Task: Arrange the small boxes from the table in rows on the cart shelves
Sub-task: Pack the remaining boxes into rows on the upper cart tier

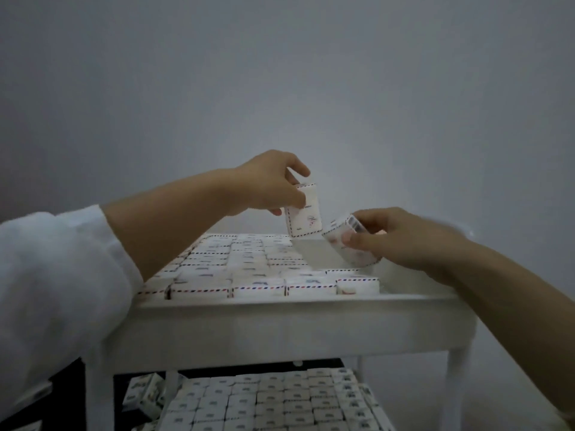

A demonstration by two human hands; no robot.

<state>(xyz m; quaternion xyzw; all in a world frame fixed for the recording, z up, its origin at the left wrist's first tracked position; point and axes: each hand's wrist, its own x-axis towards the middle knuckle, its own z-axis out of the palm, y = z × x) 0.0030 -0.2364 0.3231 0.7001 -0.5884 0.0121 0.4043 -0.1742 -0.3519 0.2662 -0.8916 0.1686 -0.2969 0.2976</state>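
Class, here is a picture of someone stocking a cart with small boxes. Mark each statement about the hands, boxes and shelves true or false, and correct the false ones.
1. The left hand pinches a raised box above the top shelf. True.
2. The right hand is empty. False: it grips a tilted box.
3. The top shelf is fully packed. False: a bare gap remains on its right side.
4. Rows of lower boxes lie on the level beneath. True.
5. The left sleeve is black. False: it is white.
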